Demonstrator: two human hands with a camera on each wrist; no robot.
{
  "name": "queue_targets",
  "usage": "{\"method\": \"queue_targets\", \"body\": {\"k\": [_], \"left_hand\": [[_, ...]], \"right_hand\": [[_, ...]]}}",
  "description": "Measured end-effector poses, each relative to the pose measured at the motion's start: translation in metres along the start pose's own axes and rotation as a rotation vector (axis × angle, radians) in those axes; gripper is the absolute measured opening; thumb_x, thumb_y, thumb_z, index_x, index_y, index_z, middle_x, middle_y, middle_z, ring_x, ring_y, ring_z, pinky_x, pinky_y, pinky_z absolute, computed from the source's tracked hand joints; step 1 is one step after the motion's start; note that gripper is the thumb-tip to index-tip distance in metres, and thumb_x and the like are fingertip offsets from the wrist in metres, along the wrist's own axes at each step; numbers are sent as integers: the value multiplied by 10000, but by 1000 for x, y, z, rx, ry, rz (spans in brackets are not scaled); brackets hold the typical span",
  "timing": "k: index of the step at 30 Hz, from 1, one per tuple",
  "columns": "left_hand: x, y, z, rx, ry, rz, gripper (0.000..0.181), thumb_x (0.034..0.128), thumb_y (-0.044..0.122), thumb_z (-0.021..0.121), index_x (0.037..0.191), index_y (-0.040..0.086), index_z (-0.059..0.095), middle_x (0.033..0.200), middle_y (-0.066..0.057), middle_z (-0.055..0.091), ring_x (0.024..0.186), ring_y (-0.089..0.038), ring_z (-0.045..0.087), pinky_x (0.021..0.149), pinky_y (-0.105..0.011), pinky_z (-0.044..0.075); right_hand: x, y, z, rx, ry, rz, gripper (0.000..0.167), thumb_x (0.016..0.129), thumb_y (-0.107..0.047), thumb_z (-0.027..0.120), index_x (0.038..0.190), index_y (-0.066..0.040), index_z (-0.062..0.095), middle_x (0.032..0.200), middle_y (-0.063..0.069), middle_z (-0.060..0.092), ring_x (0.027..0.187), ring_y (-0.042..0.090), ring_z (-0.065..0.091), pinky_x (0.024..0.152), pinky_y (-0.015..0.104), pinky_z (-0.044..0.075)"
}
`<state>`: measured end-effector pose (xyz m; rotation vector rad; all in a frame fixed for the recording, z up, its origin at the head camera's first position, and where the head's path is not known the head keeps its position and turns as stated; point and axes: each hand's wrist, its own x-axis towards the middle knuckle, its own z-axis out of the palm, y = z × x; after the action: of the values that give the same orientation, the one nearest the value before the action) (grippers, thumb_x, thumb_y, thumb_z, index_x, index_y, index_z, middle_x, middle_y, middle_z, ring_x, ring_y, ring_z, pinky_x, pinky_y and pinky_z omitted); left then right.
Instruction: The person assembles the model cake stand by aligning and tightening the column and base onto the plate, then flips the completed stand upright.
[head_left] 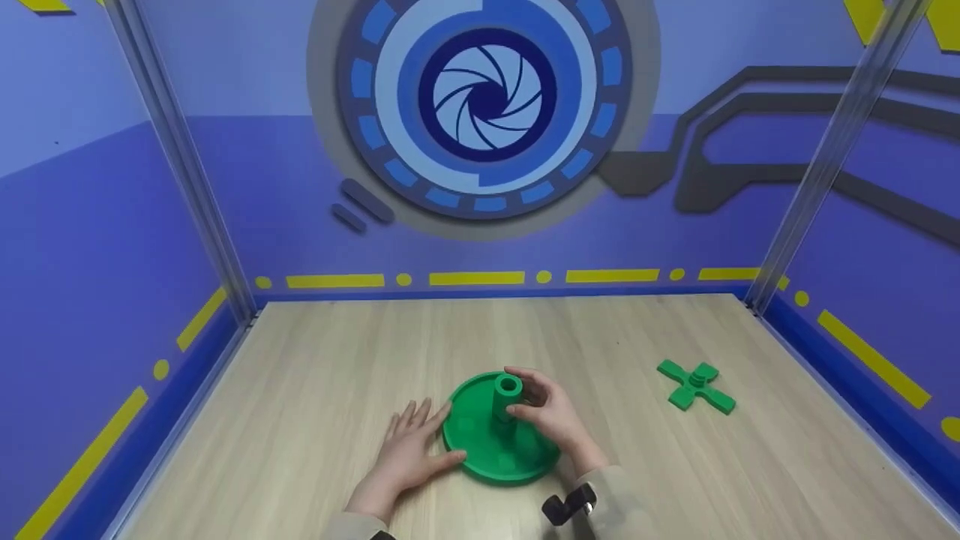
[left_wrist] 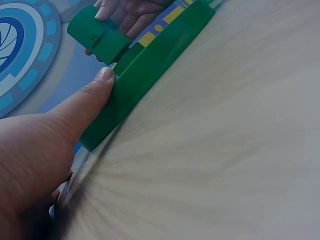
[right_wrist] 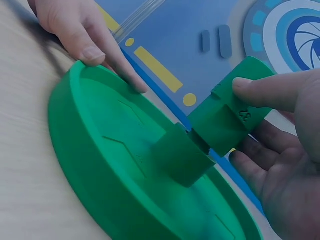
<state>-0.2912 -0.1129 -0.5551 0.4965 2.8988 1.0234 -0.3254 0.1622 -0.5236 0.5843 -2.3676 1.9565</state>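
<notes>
Nearest: L hand [head_left: 409, 454], fingers fairly straight, thumb apart from them & touching rim of a round green dish [head_left: 480, 450], which lies flat on the wood-look table [head_left: 300, 390]. Across from it, R hand [head_left: 553, 412] is clamped on a short green tube [head_left: 504, 401], thumb one side, fingers the other. Tube is above the dish's upright green stub [right_wrist: 182, 157]; R wrist view shows its lower end at the stub's top, slightly offset w/ a gap showing.

Progress, as judged: dish is set down & steadied; tube is prob. only part-joined, not fully seated.

Farther off, well apart on the dish's R, a green cross [head_left: 697, 388] lies on the table, knob up, no hand on it, attached to nothing; so that part's apparently undone.

Beyond: blue back wall [head_left: 262, 195] w/ a round emblem [head_left: 487, 94].
</notes>
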Motion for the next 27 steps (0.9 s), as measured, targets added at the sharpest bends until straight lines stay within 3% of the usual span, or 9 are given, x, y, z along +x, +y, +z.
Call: {"method": "queue_targets", "body": {"k": [11, 17, 27], "left_hand": [[0, -2, 3, -11, -19, -38, 916, 867, 672, 695, 1600, 214, 390, 1695, -218, 248, 1585, -488, 110, 1284, -678, 26], [-1, -1, 2, -2, -7, -26, 917, 868, 668, 697, 1598, 202, 395, 1691, -227, 254, 1580, -499, 118, 1281, -684, 33], [1, 0, 0, 3, 0, -5, 917, 869, 669, 693, 1598, 199, 394, 1687, -229, 261, 1583, -488, 123, 1285, -675, 32]], "right_hand": [[-1, 2, 2, -22, 13, -31, 552, 894, -72, 783, 1408, -39, 585, 1358, 205, 662, 1293, 345, 623, 1151, 534, 477], [0, 1, 4, -35, 43, -49, 532, 882, -73, 798, 1367, -23, 586, 1293, 211, 682, 1210, 281, 666, 1103, 554, 510], [2, -1, 7, -26, 103, -30, 527, 848, -46, 829, 1309, -22, 576, 1240, 228, 686, 1142, 358, 687, 1078, 584, 514]]}}
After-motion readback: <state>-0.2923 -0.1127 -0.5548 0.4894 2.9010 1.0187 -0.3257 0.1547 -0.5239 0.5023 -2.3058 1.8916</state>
